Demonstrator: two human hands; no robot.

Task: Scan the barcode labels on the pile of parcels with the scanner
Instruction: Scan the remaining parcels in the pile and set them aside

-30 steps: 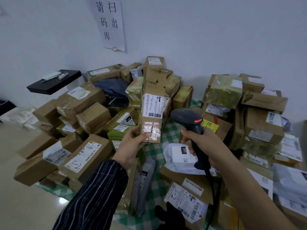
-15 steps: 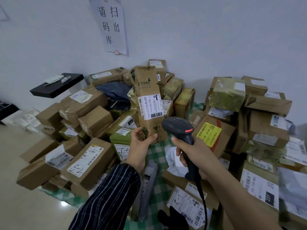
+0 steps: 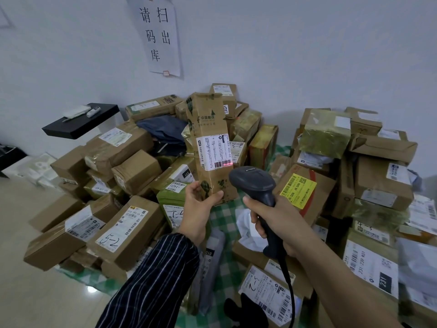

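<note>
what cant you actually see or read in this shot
All in the head view:
1. Fine print on the tall parcel's label: too small to read.
2. The tall parcel's lower left corner: covered by the left hand.
3. The scanner's trigger and window: hidden by the right hand and the scanner's own head.
4. The cable's far end: cut off by the bottom edge.

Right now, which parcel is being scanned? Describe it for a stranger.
Below the paper wall sign, in front of the parcel pile, the left hand holds a tall narrow brown box upright. It alone is lifted, and the scanner throws a red line across its label.
</note>
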